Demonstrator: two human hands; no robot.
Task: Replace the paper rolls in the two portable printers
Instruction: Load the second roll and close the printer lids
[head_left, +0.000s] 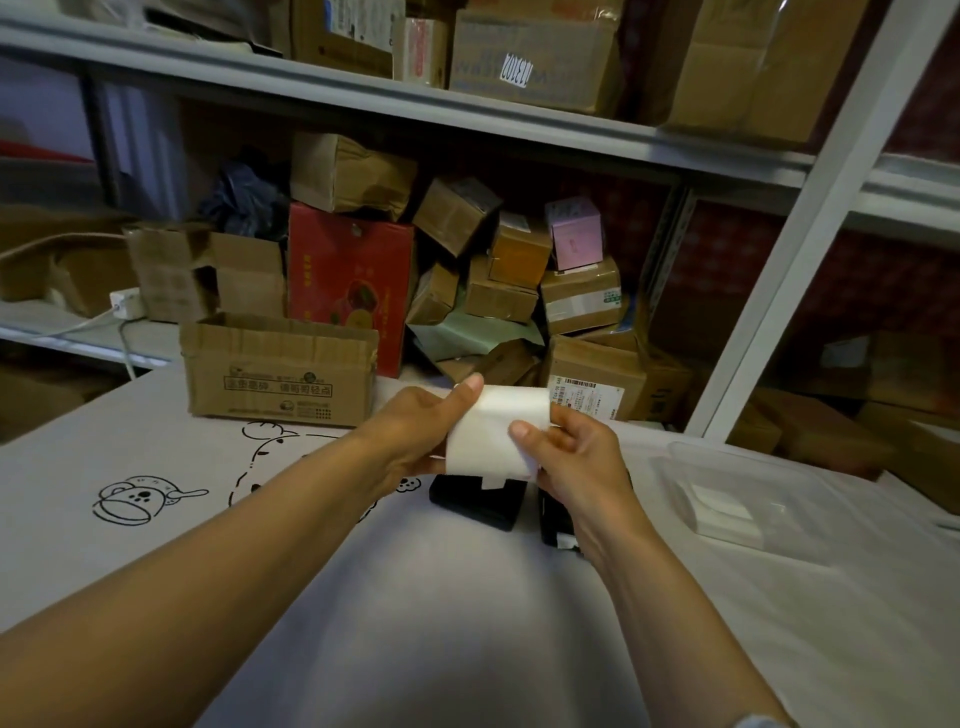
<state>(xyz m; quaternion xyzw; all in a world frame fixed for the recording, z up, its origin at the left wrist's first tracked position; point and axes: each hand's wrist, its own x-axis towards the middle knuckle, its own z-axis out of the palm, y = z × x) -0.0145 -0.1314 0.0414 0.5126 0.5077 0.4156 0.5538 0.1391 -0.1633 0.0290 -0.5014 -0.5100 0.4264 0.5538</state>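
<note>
A white paper roll (493, 434) is held in the air between both hands, above the table. My left hand (415, 436) grips its left end, thumb on top. My right hand (576, 457) grips its right side, thumb pressed on the front. Directly below lie two black portable printers: one printer (475, 499) under the roll with a white paper tab showing, the other printer (556, 519) mostly hidden behind my right wrist.
A clear plastic box (769, 462) holding white paper rolls stands at the right. An open cardboard box (280, 369) sits at the table's far edge, with stacked parcels and metal shelving behind. The white tablecloth (156, 493) has cartoon drawings at the left.
</note>
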